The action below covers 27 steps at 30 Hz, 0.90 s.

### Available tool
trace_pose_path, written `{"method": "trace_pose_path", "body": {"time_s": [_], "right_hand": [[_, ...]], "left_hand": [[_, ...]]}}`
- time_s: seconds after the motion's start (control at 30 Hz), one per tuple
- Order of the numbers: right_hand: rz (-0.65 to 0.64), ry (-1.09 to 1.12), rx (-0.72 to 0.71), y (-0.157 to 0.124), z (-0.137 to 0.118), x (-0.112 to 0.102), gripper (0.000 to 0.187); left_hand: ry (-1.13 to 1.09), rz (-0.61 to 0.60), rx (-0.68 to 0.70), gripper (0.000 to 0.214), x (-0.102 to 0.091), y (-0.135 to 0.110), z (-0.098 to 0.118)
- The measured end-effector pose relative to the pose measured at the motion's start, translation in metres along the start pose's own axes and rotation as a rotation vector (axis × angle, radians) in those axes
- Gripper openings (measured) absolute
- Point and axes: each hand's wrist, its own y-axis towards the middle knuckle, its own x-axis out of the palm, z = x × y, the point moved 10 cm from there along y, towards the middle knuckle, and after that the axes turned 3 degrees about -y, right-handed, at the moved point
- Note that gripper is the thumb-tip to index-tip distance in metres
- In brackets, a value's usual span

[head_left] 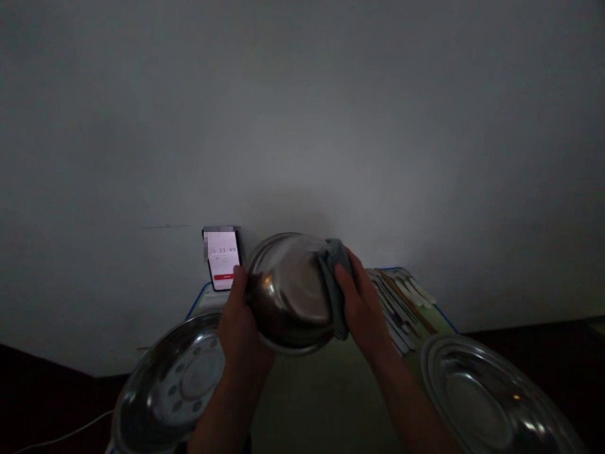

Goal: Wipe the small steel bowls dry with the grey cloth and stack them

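My left hand (239, 328) grips the left rim of a steel bowl (290, 293), which is lifted above the table and tilted toward me. My right hand (362, 302) is closed on a grey cloth (333, 265) and presses it against the bowl's right rim. The cloth folds over the edge of the bowl. Both forearms reach up from the bottom of the view.
A large steel basin (172, 384) sits at the lower left and another steel basin (491, 397) at the lower right. A lit phone (223, 258) leans against the wall. Several utensils (401, 299) lie in a row on the table (326, 391).
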Motion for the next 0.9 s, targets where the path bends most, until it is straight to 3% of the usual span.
{"method": "trace_pose_path", "body": {"time_s": [0.07, 0.13, 0.37, 0.47, 0.53, 0.63, 0.73, 0.8, 0.9], "right_hand": [[-0.062, 0.051, 0.071, -0.003, 0.009, 0.014, 0.054], [-0.083, 0.063, 0.045, -0.010, 0.005, 0.024, 0.056], [-0.004, -0.264, -0.403, -0.049, -0.046, 0.044, 0.063], [0.032, -0.373, -0.534, -0.058, -0.055, 0.049, 0.064], [0.061, -0.393, -0.575, -0.058, -0.058, 0.046, 0.063], [0.078, -0.376, -0.592, -0.056, -0.059, 0.041, 0.061], [0.055, -0.351, -0.600, -0.057, -0.059, 0.043, 0.061], [0.050, -0.285, -0.521, -0.054, -0.049, 0.044, 0.064], [0.048, -0.076, -0.291, -0.040, -0.017, 0.042, 0.065]], "left_hand": [[-0.168, 0.084, -0.080, 0.027, -0.002, 0.000, -0.007], [-0.233, 0.069, -0.111, 0.028, 0.005, 0.000, -0.007], [-0.230, -0.013, -0.031, 0.035, 0.014, -0.006, 0.006], [-0.181, 0.004, -0.049, 0.034, 0.014, -0.013, 0.000], [-0.046, -0.040, 0.016, 0.034, 0.019, -0.017, 0.002], [0.122, -0.134, 0.104, 0.045, 0.027, -0.019, 0.004], [0.039, -0.127, 0.104, 0.052, 0.024, -0.014, 0.004], [0.020, -0.125, 0.166, 0.048, 0.024, -0.011, 0.013], [0.083, -0.120, 0.272, 0.043, 0.027, -0.013, 0.028]]}}
